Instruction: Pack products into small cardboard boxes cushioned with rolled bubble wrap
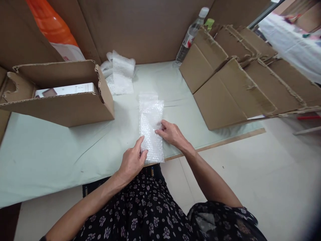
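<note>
A long strip of bubble wrap [152, 134] lies flat on the pale green table cover [110, 140], its near end reaching the table's front edge. A second layer shows at its far end. My left hand [132, 159] is at the strip's left edge, forefinger stretched out and thumb apart from it. On the right edge, my right hand [172, 133] has its thumb and forefinger bent close together on the bubble wrap, in a pinch. Whether anything lies under the bubble wrap cannot be seen.
More bubble wrap [122, 73] lies crumpled at the back. At the left stands an open cardboard box [82, 112] holding a white box [75, 89]. Several cardboard dividers or boxes [225, 100] stand at the right, near a water bottle [189, 40]. An orange bottle [54, 25] is back left.
</note>
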`<state>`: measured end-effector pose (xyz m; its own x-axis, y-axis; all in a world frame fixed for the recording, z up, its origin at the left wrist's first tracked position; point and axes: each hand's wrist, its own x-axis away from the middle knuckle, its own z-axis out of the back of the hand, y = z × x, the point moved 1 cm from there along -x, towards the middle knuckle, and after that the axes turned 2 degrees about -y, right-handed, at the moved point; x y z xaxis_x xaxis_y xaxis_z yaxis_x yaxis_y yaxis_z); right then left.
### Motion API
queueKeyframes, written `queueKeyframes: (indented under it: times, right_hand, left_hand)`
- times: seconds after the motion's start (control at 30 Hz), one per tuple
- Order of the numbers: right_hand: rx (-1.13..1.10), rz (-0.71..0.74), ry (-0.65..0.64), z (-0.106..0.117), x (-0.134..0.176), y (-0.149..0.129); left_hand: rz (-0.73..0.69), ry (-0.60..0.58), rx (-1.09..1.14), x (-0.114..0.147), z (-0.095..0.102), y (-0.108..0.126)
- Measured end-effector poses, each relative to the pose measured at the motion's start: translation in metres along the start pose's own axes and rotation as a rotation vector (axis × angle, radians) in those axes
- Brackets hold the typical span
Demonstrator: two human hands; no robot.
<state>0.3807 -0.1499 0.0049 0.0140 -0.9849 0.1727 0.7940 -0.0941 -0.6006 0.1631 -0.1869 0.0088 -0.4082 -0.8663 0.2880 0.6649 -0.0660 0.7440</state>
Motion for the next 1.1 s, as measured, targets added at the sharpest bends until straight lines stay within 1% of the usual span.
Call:
queueKeyframes:
  times: [0.1,0.2,0.3,0.33,0.37,0.4,0.47,0.5,0.53,0.6,0.67,0.73,0.77,0.83,0.9,0.93,1.0,1.1]
  right_hand:
    - [0.119,-0.040,0.000,-0.002,0.000,-0.003]
    - [0.183,-0.085,0.000,-0.003,0.000,-0.004]
    - [0.185,-0.094,0.078,0.003,0.012,-0.002]
    - [0.177,-0.061,0.111,0.007,0.021,0.000]
    - [0.167,0.007,0.129,0.010,0.032,0.001]
    - [0.161,0.105,0.121,0.012,0.045,0.001]
    - [0.182,0.329,0.049,0.014,0.072,0.002]
    - [0.212,0.419,0.001,0.012,0.085,0.002]
    - [0.253,0.478,-0.038,0.008,0.097,0.003]
    - [0.333,0.513,-0.070,-0.002,0.112,0.004]
    - [0.365,0.516,-0.044,-0.013,0.116,0.007]
    - [0.349,0.525,0.026,-0.021,0.113,0.011]
    - [0.330,0.533,0.061,-0.023,0.110,0.012]
    - [0.274,0.546,0.114,-0.025,0.104,0.014]
    - [0.200,0.545,0.137,-0.025,0.099,0.013]
    - [0.160,0.532,0.140,-0.025,0.098,0.013]
    - [0.081,0.497,0.128,-0.024,0.097,0.011]
    - [-0.004,0.462,0.041,-0.016,0.098,0.007]
  left_hand:
    - [-0.004,-0.063,-0.142,0.000,-0.001,0.004]
    - [0.008,-0.112,-0.241,0.000,-0.003,0.004]
    - [0.021,-0.132,-0.311,-0.001,-0.003,0.005]
    - [0.025,-0.140,-0.323,-0.001,-0.002,0.005]
    - [0.027,-0.153,-0.326,-0.001,-0.001,0.005]
    - [0.026,-0.167,-0.322,-0.001,0.000,0.005]
    - [0.010,-0.195,-0.302,0.000,0.003,0.006]
    - [-0.002,-0.207,-0.293,0.000,0.005,0.006]
    - [-0.013,-0.217,-0.292,0.002,0.007,0.006]
    - [-0.031,-0.234,-0.314,0.007,0.012,0.003]
    - [-0.044,-0.228,-0.364,0.014,0.018,-0.001]
    - [-0.105,-0.168,-0.403,0.021,0.023,-0.006]
    - [-0.169,-0.124,-0.409,0.025,0.025,-0.009]
    - [-0.350,-0.042,-0.403,0.031,0.026,-0.013]
    - [-0.517,-0.003,-0.395,0.033,0.024,-0.017]
    - [-0.571,0.004,-0.394,0.033,0.021,-0.018]
    - [-0.623,0.014,-0.393,0.030,0.014,-0.021]
    - [-0.662,0.065,-0.371,0.022,0.005,-0.025]
